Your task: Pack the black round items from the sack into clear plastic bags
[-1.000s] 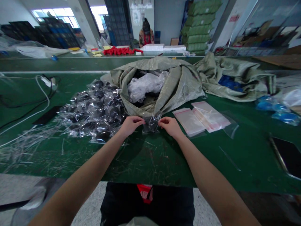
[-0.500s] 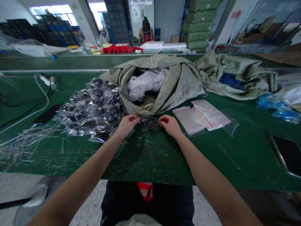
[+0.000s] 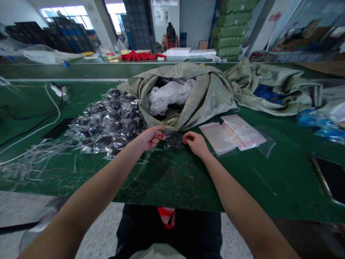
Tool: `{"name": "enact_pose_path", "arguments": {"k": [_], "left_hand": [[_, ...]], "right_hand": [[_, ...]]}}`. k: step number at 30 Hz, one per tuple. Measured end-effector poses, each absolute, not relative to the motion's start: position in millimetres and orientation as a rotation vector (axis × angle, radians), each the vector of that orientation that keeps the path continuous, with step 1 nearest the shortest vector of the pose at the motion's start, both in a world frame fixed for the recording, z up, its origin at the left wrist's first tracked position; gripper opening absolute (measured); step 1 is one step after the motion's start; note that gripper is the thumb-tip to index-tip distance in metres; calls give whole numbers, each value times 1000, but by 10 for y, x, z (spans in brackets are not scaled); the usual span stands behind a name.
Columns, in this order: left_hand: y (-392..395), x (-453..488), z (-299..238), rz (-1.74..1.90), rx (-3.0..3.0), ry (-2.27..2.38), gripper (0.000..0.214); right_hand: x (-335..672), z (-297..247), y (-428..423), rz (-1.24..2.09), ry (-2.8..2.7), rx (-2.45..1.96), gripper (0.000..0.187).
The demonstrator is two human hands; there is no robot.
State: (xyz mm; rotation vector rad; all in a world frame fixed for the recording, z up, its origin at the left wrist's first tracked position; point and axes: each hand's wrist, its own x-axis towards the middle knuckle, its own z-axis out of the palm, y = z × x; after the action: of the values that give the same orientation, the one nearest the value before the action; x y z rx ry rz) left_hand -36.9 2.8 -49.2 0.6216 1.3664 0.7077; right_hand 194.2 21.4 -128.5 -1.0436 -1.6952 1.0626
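Observation:
Between my hands is a clear plastic bag (image 3: 173, 140) with something dark inside, close above the green table (image 3: 185, 183). My left hand (image 3: 153, 138) has its fingers curled at the bag's left edge. With thumb and fingertips, my right hand (image 3: 194, 142) pinches the bag's right edge. Left of my hands lies a heap of clear bags with dark rounded items (image 3: 113, 122) inside. Two stacks of flat clear bags, a nearer stack (image 3: 217, 138) and a farther one (image 3: 242, 131), lie right of my right hand.
An open woven sack (image 3: 212, 93) holding crumpled white plastic stands beyond my hands. Another sack (image 3: 285, 90) lies to its right. A phone (image 3: 330, 176) is at the right, a black flat object (image 3: 57, 128) and cables at the left. A person (image 3: 170, 37) is at the far table.
My left hand has turned and its fingers have curled in more at the bag's left edge. The right hand keeps its pinch. The whole view has shifted slightly.

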Motion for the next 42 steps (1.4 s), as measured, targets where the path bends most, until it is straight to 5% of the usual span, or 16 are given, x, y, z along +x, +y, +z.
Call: {"name": "enact_pose_path", "arguments": {"k": [7, 18, 22, 42], "left_hand": [[-49, -402, -526, 781, 677, 1254, 14], [-370, -378, -809, 835, 994, 1295, 32], [-371, -403, -846, 841, 1022, 1285, 34], [-407, -378, -934, 757, 1203, 1436, 40]], "right_hand": [[1941, -1235, 194, 1054, -1680, -1087, 8], [1906, -1146, 191, 1302, -1375, -1301, 2], [1886, -1018, 122, 1592, -1240, -1323, 25], [1896, -974, 53, 1728, -1215, -1190, 8]]}}
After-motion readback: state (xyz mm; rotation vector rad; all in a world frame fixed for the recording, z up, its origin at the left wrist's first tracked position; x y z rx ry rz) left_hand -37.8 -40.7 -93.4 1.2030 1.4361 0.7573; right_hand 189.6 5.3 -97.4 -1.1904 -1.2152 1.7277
